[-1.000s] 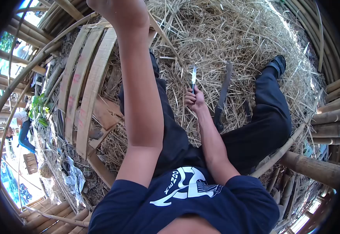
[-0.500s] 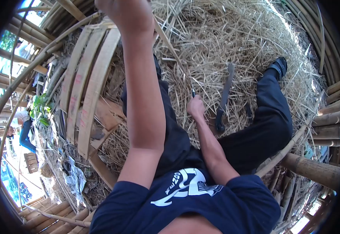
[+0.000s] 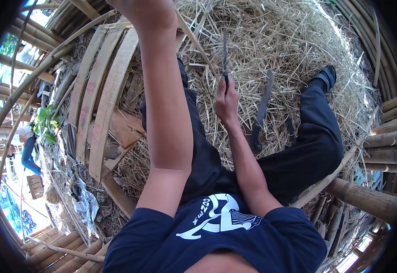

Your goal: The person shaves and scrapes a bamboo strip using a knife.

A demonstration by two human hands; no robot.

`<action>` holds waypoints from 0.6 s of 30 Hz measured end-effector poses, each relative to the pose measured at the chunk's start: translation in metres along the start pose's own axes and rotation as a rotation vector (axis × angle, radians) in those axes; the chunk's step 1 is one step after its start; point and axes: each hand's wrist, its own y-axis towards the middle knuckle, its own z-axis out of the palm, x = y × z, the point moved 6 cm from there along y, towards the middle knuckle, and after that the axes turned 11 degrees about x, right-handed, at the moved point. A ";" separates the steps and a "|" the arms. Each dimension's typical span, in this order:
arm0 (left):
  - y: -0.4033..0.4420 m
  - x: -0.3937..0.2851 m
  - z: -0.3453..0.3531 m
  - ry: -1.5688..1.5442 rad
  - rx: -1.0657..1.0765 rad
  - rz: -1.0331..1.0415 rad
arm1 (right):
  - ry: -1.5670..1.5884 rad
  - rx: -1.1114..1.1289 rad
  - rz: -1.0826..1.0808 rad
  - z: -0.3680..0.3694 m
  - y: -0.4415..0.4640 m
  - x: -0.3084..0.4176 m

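My right hand is closed round the dark handle of a knife, its blade pointing away from me over the straw. A thin bamboo strip slants down from beside my left wrist to just left of the knife hand. Only the wrist and lower part of my left hand show at the top edge; its fingers are out of frame, so I cannot see what they hold. To the right, a machete with a dark handle lies on the straw between my legs.
Dry straw covers the ground. Wide bamboo slats with red marks lean on the left, near broken brown board pieces. Bamboo poles surround me. A person in blue trousers is outside at the far left.
My right hand has moved forward, away from my body, and the knife blade now shows plainly above the fist. My left arm has barely shifted.
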 end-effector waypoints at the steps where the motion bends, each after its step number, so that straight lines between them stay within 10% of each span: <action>1: 0.000 -0.001 0.002 0.030 -0.010 0.013 | 0.013 -0.063 -0.074 0.000 -0.006 -0.001; 2: 0.000 -0.004 0.003 0.059 -0.017 0.032 | 0.027 -0.128 -0.155 0.000 -0.011 -0.003; 5: -0.003 0.005 -0.004 -0.006 -0.039 -0.056 | -0.513 0.168 0.504 0.054 -0.057 -0.188; 7: 0.003 0.006 -0.002 0.018 -0.029 -0.032 | -0.649 0.081 0.463 0.054 -0.040 -0.189; 10: 0.001 0.002 -0.003 -0.001 -0.011 0.034 | 0.668 0.304 0.920 0.071 -0.046 -0.168; 13: 0.000 0.000 -0.003 -0.019 0.024 0.007 | 1.461 0.525 0.870 0.068 -0.053 -0.165; 15: 0.000 -0.001 -0.004 0.004 -0.003 0.042 | 1.362 0.493 0.937 0.069 -0.052 -0.162; 17: 0.001 -0.007 -0.004 0.033 -0.026 0.082 | 0.445 0.277 0.832 0.057 -0.035 -0.166; 18: -0.001 -0.012 -0.001 0.046 -0.019 0.069 | -0.166 0.200 0.387 0.039 -0.016 -0.127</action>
